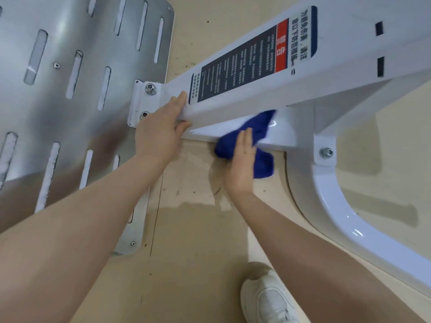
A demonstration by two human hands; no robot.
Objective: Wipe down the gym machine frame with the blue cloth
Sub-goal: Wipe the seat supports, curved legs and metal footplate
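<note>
The white gym machine frame point(345, 57) runs from the centre up to the right, with a dark warning label point(245, 64) on its top face. My left hand point(161, 127) grips the lower end of this beam, thumb under it. The blue cloth point(251, 129) is bunched against the lower white bar point(279, 136) beneath the beam. My right hand point(241, 164) presses flat on the cloth, holding it to the bar.
A slotted metal footplate point(70, 89) fills the left side, bolted to the frame's end bracket point(142, 101). A curved white tube point(338, 206) sweeps down to the right. My white shoe point(265, 297) stands on the tan floor point(186, 229) below.
</note>
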